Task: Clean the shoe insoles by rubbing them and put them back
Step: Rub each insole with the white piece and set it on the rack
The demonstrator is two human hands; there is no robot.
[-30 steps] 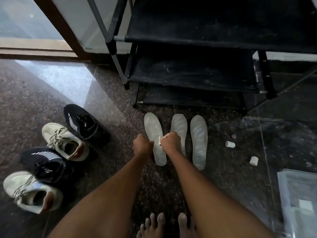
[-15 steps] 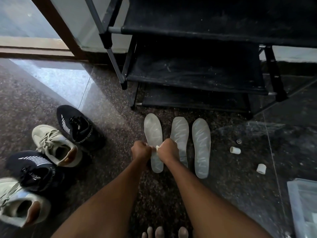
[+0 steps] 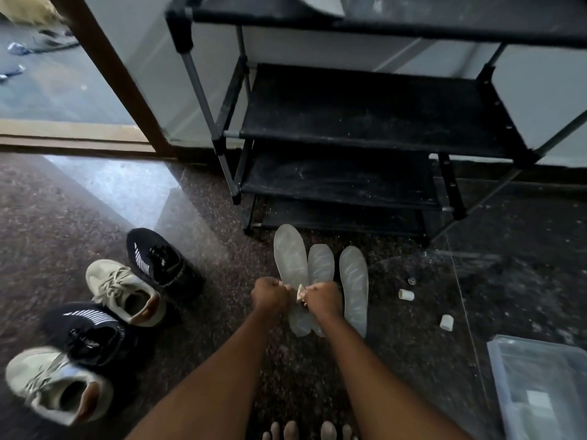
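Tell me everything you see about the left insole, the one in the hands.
The left insole is pale grey, thin and flexible-looking, with faint streaks. Its toe points away, toward the rack, tilted slightly left. The left hand grips its left edge; the right hand pinches a small pale scrap against it. Its right edge overlaps the middle insole. Its heel shows below the hands.

The left hand (image 3: 270, 296) grips the leftmost insole (image 3: 289, 262), the right hand (image 3: 324, 299) pinches a pale scrap (image 3: 300, 289) against it; four shoes (image 3: 125, 290) lie left
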